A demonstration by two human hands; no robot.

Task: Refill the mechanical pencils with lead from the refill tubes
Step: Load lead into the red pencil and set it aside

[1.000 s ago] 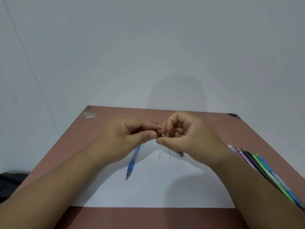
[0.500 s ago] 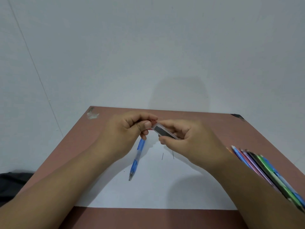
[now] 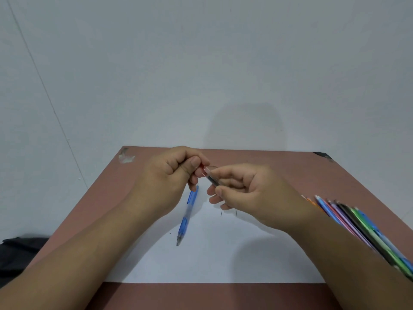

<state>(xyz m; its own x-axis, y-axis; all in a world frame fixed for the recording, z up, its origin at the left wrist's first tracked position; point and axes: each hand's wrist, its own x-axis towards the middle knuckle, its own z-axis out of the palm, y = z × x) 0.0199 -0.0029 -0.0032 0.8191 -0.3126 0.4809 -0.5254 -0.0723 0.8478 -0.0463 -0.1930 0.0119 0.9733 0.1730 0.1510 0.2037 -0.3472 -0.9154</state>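
My right hand (image 3: 243,191) pinches a clear lead refill tube (image 3: 212,178) with dark leads inside, held above the table. My left hand (image 3: 169,182) pinches a small red piece (image 3: 202,167) at the tube's upper end, probably its cap. A blue mechanical pencil (image 3: 186,217) lies on the white paper (image 3: 201,260) below my left hand, tip pointing toward me. Two loose thin leads (image 3: 221,213) lie on the paper just under my right hand.
A row of several coloured mechanical pencils (image 3: 357,227) lies at the right side of the brown table (image 3: 279,162), partly hidden by my right forearm. A bit of torn tape (image 3: 127,155) sits at the far left corner. The wall stands right behind the table.
Both hands rose slightly and parted a little. The refill tube, first hidden between the fingers, now shows in my right hand with my left fingers at its end.
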